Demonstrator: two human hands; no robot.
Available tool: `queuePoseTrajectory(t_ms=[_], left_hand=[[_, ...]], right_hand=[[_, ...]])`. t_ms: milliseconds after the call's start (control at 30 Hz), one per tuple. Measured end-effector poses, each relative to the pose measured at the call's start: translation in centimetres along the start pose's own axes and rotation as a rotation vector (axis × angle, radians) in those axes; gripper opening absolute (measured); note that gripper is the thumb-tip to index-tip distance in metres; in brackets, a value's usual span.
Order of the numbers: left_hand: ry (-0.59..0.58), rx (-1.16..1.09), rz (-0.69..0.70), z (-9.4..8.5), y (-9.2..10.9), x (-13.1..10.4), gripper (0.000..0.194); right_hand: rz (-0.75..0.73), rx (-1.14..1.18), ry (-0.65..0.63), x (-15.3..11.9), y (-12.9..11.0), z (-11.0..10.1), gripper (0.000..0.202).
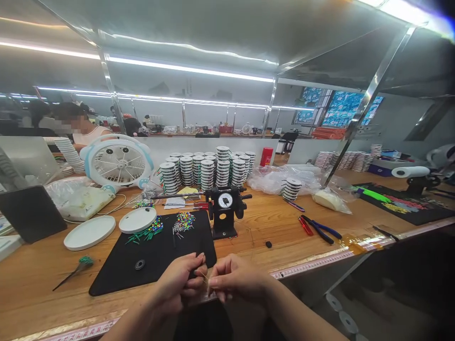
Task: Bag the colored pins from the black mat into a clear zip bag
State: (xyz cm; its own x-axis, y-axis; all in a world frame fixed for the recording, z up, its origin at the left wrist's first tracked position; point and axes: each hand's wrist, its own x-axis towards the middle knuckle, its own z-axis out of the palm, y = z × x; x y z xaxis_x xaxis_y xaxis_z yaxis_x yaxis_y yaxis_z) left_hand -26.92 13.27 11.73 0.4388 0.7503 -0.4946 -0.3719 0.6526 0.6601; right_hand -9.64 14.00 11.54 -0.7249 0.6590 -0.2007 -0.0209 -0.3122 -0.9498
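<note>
My left hand (181,280) and my right hand (239,278) meet at the front edge of the bench, fingertips almost touching. Both are closed in a pinch on a thin yellowish strand (204,275) that runs between them; its exact kind is too fine to make out. Just beyond my left hand lies a black mat (117,270) with a small dark ring-shaped part (140,264), multicoloured beads (185,220) and green slender pieces (137,237). Behind my hands stands a black winding machine with a round dial (224,201).
Stacks of white spools (208,175) rise behind the machine, beside a white and blue fan (121,163). Round white trays (90,233) sit at left. Blue-handled pliers (322,229) and a red-handled tool (305,226) lie at right. A measuring tape (313,264) follows the bench edge.
</note>
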Motion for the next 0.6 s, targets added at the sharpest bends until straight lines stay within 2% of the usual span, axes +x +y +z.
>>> queuePoseTrajectory(t_ms=[67, 133, 233, 333, 400, 500, 600], left_hand=[[-0.009, 0.098, 0.032, 0.1, -0.3, 0.0, 0.034], [0.047, 0.174, 0.127, 0.0, -0.2, 0.0, 0.032], [0.124, 0.279, 0.286, -0.3, 0.6, -0.1, 0.028], [-0.005, 0.326, 0.248, -0.4, 1.6, -0.6, 0.034], [-0.116, 0.340, 0.188, -0.1, 1.9, -1.1, 0.035], [-0.243, 0.346, 0.100, 0.5, 1.7, -1.5, 0.032], [-0.282, 0.310, 0.013, 0.9, 1.3, -1.6, 0.030]], right_hand=[[-0.064, 0.099, -0.059, 0.0, -0.2, 0.0, 0.029], [-0.147, 0.234, 0.005, 0.2, -0.3, 0.1, 0.036], [-0.203, 0.276, 0.266, 0.7, 0.0, 0.1, 0.039], [-0.150, 0.146, 0.498, 1.0, 0.1, 0.1, 0.044], [-0.173, 0.098, 0.486, 1.1, -0.1, 0.2, 0.046], [-0.275, 0.178, 0.346, 1.2, -0.4, 0.9, 0.043], [-0.283, 0.267, 0.304, 1.2, -0.5, 1.4, 0.046]])
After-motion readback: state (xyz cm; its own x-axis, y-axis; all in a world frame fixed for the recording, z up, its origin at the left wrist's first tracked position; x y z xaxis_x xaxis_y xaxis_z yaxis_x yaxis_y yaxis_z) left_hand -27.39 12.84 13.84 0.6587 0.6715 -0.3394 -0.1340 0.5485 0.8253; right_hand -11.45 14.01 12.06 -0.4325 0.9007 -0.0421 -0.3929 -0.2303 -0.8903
